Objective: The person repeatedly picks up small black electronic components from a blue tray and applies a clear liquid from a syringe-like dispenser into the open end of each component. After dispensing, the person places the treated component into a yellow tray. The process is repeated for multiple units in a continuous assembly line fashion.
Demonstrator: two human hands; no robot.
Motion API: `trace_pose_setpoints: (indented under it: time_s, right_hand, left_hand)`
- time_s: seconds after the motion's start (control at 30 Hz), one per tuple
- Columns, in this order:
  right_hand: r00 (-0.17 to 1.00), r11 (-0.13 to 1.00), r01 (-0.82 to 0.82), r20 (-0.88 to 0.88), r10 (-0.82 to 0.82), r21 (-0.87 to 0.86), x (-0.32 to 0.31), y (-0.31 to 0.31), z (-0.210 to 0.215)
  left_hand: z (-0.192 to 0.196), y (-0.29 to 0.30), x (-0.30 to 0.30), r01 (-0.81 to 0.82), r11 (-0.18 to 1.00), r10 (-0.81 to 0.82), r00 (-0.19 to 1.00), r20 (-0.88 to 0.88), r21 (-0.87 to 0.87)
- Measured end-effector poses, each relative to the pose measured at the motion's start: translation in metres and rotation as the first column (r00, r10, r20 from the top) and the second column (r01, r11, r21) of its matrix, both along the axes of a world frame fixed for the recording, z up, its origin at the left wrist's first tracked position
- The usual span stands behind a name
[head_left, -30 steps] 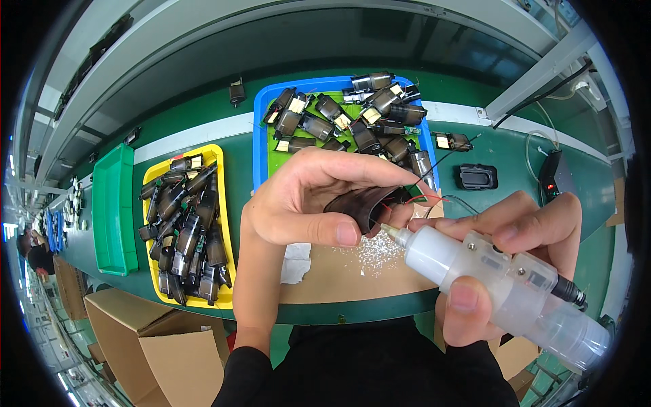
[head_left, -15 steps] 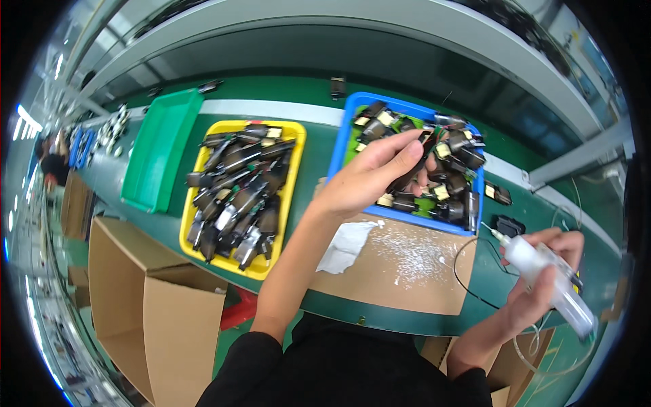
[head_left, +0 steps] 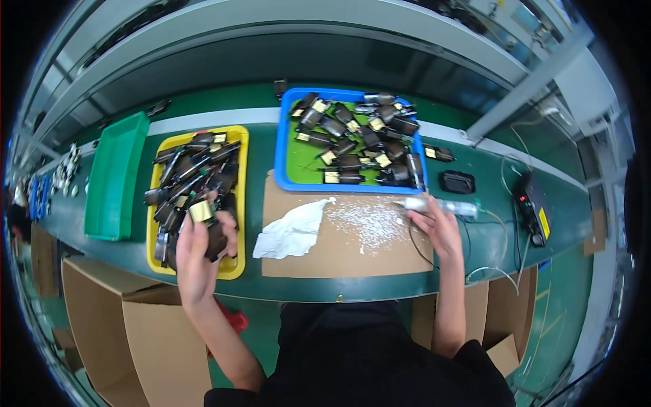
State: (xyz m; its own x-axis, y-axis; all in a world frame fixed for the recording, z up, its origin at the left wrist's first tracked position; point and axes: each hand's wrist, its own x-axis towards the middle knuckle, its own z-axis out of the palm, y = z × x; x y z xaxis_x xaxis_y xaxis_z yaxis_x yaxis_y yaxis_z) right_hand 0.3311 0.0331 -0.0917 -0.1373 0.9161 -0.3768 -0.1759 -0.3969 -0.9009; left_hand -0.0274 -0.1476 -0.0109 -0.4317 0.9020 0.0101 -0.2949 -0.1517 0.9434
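Observation:
My left hand (head_left: 196, 258) is above the near part of the yellow tray (head_left: 154, 258), closed around a dark translucent part (head_left: 215, 241) with a pale yellow square block at its top. Beneath it, the tray is heaped with similar dark parts (head_left: 193, 166), some with green circuit boards. My right hand (head_left: 439, 230) is at the right edge of the cardboard sheet, fingers and thumb around the left end of a clear dispensing syringe (head_left: 456, 207). That syringe lies nearly level, its tip to the left and its tube trailing to the right.
A blue tray (head_left: 349, 188) with a green bottom holds more dark parts. White specks and a crumpled white cloth (head_left: 291, 234) lie on the cardboard sheet (head_left: 339, 266). An empty green tray (head_left: 108, 230) stands left; a black controller box (head_left: 531, 210) and cables lie right. Cardboard boxes (head_left: 166, 346) flank me below.
My left hand has gone from the blue tray to the yellow one with a dark part. My right hand has brought the syringe left and levelled it by the cardboard. The view has shifted right.

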Motion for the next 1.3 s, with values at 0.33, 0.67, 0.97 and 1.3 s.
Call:
trace_pose_setpoints:
  time_s: [0.33,0.67,0.97,1.3]
  right_hand:
    - [0.738,0.989,0.006,0.667,-0.105,0.150,-0.001,-0.004,-0.001]
    - [0.651,0.890,-0.455,0.665,0.366,-0.045,-0.080,-0.028,0.076]
    - [0.437,0.473,-0.881,0.394,0.809,0.005,-0.281,-0.047,0.030]
    - [0.507,0.499,-0.862,0.173,0.844,0.090,-0.300,-0.064,-0.015]
  left_hand:
    - [-0.002,-0.042,-0.022,-0.101,0.993,0.103,0.994,-0.023,0.059]
    - [0.022,-0.056,-0.144,-0.495,0.859,0.343,0.743,-0.575,-0.127]
    - [-0.047,-0.034,-0.213,-0.472,0.844,0.388,0.866,-0.316,-0.256]
    - [-0.066,-0.032,-0.209,-0.466,0.881,0.452,0.879,-0.153,-0.076]
